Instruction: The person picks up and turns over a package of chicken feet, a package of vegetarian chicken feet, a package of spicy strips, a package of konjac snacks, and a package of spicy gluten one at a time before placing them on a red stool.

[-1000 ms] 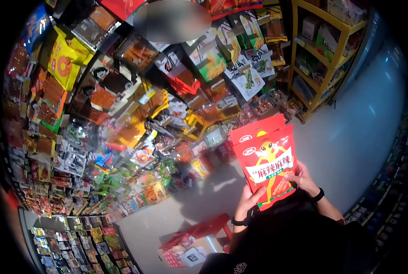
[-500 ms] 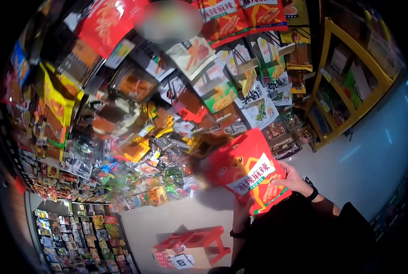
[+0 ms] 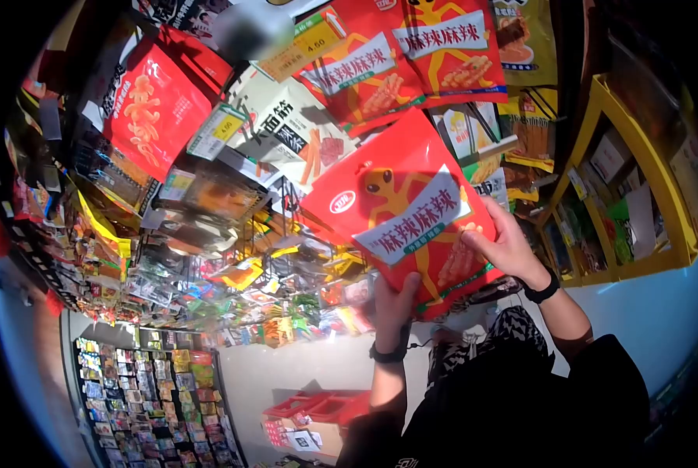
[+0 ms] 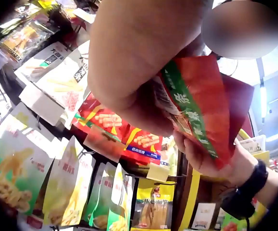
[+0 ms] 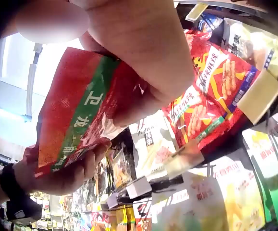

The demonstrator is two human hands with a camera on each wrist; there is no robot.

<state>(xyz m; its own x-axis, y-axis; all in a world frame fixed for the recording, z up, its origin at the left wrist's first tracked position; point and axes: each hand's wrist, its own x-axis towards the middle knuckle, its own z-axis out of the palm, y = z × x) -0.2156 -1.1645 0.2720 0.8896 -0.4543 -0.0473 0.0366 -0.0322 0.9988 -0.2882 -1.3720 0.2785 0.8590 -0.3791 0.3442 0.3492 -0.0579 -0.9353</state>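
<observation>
Both hands hold a red snack bag (image 3: 388, 168) with a yellow cartoon figure and a white lettered band on its front. My left hand (image 3: 396, 304) grips the lower left corner, thumb on the front. Opposite it, my right hand (image 3: 509, 246) pinches the right edge, thumb across the printed snack sticks. The left wrist view shows the bag's back (image 4: 196, 106) with a green stripe, and a darker red piece (image 4: 239, 98) stands out behind it. Matching red bags (image 3: 356, 70) hang on the rack just above the held one.
Racks of hanging snack packets fill the left and middle, with price tags (image 3: 216, 134) sticking out. At the right stands a yellow-framed shelf (image 3: 653, 261). A red stool (image 3: 317, 404) with boxes by it is on the floor below.
The held bag has risen and moved nearer the rack, tilting on the way. Two overlapping bags showed plainly earlier; now mostly the front one shows. The head view has shifted toward the upper hooks.
</observation>
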